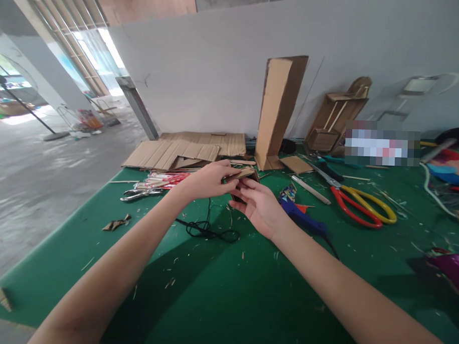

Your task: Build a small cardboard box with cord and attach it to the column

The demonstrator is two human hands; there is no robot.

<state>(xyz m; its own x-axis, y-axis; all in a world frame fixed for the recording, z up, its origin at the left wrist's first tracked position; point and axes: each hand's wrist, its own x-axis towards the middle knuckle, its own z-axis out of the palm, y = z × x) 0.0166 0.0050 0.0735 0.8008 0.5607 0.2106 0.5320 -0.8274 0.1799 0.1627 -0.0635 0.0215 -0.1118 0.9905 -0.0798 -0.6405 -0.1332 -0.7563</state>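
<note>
Green table [217,297] — cardboard piece [251,173] between hands [213,179] [261,208]

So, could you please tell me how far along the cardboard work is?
The tall brown cardboard channel stands folded, and the brown cardboard frame with pale sticks looks assembled. The left hand and right hand hold a small folded brown cardboard piece. The corrugated sheets lie flat; what remains beyond the held piece, I cannot tell.

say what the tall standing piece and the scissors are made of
The tall standing piece looks like unpainted cardboard: matt brown faces, roughly cut edges. The scissors seem to have bare metal blades, with a grey sheen; their smooth red and yellow handles could be plastic or coated metal.
</note>
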